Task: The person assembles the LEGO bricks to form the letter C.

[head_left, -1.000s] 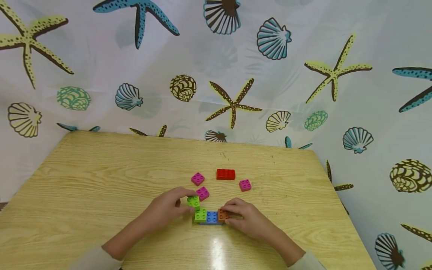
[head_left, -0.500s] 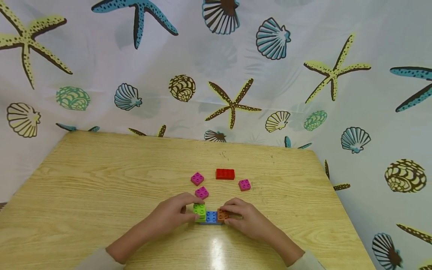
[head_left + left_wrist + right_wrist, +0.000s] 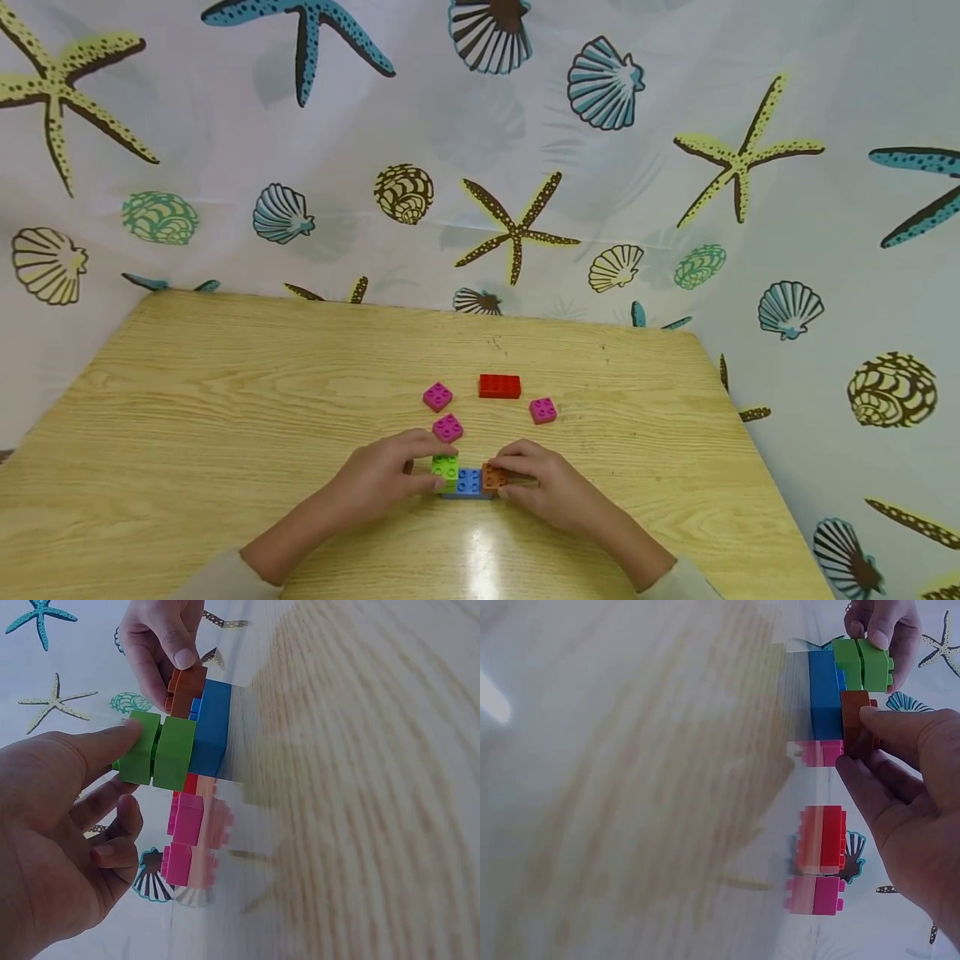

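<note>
A blue brick [image 3: 469, 481] lies on the table with two green bricks stacked over its left end and an orange-brown brick [image 3: 493, 477] over its right end. My left hand [image 3: 384, 477] pinches the upper green brick [image 3: 137, 750] between thumb and fingers. A thin, slightly slanted gap shows between it and the lower green brick [image 3: 174, 754] in the left wrist view. With thumb and fingers on opposite sides, my right hand [image 3: 553, 490] grips the orange-brown brick. In the right wrist view the blue brick [image 3: 825, 694] stands beside both hands' fingers.
Beyond the hands lie a long red brick [image 3: 499, 387] and pink bricks: one at the left [image 3: 438, 397], a nearer pink brick [image 3: 447, 428], and a pink brick at the right [image 3: 543, 410]. A shell-patterned cloth [image 3: 337, 167] hangs behind the wooden table [image 3: 225, 400].
My left hand has brought the upper green brick right and toward me, from behind the lower green brick to on top of it. The right hand has kept its grip in place.
</note>
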